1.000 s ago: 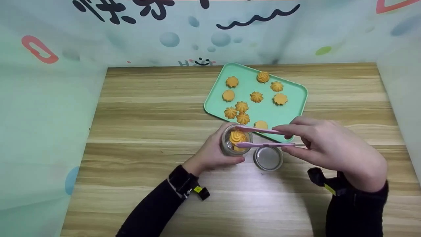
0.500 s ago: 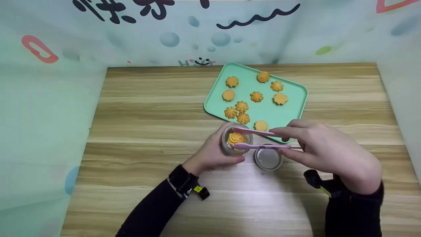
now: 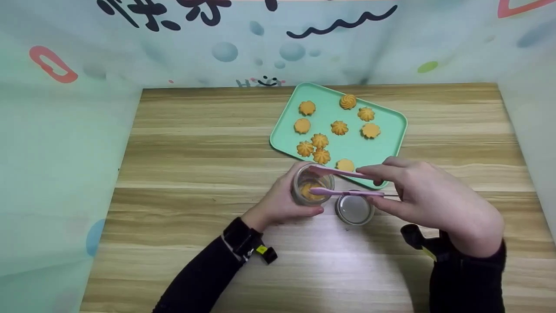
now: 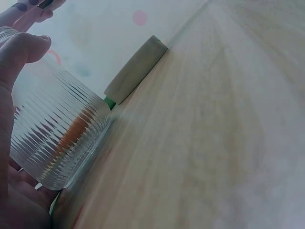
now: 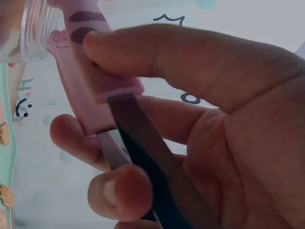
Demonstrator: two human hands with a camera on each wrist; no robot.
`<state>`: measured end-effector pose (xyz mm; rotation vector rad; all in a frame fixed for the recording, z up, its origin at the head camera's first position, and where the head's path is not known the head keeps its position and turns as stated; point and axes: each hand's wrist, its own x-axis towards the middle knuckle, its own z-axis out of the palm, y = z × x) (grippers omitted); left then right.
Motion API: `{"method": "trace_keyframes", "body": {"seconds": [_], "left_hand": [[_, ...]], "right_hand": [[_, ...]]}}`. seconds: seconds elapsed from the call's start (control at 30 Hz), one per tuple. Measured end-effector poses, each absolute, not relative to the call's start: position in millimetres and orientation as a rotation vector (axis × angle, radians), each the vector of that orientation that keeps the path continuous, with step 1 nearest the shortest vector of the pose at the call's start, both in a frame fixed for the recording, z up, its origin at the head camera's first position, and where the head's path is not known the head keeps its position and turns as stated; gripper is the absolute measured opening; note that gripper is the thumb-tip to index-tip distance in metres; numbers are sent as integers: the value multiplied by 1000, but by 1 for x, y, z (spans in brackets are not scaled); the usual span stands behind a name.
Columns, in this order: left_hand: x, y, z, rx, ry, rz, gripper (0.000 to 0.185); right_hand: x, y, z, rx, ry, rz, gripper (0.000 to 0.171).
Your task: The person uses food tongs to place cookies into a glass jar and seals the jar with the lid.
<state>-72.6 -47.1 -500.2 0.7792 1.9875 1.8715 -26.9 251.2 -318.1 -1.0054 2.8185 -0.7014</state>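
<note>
My left hand (image 3: pixel 282 195) is wrapped around a clear glass jar (image 3: pixel 296 195) standing on the table. In the left wrist view the ribbed jar (image 4: pixel 71 124) shows an orange-brown cookie (image 4: pixel 74 133) low inside it. My right hand (image 3: pixel 417 187) grips pink-tipped tongs (image 3: pixel 347 192), whose two paw-shaped ends are spread apart at the jar's mouth with nothing between them. Close up, the right wrist view has the fingers and thumb on the tongs (image 5: pixel 90 62) around their metal strips. Beside the jar lies a round lid (image 3: pixel 355 209).
Behind the jar, a mint-green tray (image 3: pixel 386 152) holds several flower-shaped cookies (image 3: pixel 339 128); one cookie (image 3: pixel 345 165) sits by its near edge. A printed backdrop (image 3: pixel 260 52) rises behind the wooden table (image 3: pixel 195 143).
The swirled cookie between the tong tips has dropped into the jar and now sits lower inside. The right hand with the tongs shifted slightly left; the left hand kept still.
</note>
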Motion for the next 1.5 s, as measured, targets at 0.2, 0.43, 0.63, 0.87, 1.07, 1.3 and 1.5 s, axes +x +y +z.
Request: {"method": "trace_keyframes", "body": {"seconds": [0.2,0.43,0.63,0.87,1.07,1.3,1.5], "left_hand": [[-73,-48,-500,778,1981,1872,97],[-73,-48,-500,766,1982,1876,95],[-74,-47,-501,793,1997,1870,93],[-73,-47,-500,783,1975,1882,95],[-74,-47,-500,789,1985,1877,95],[-73,-47,-501,780,2006,1879,96],[-72,-47,-501,798,2017,1873,95]], "right_hand": [[-27,251,-318,-1013,2826,-716,40],[-27,250,-317,-994,2817,-733,38],[-27,251,-316,-1016,2808,-777,39],[-29,253,-316,-1060,2857,-767,45],[-40,259,-322,-1049,2902,-797,46],[-71,273,-340,-848,2946,-765,46],[-88,293,-351,-542,2934,-686,48]]}}
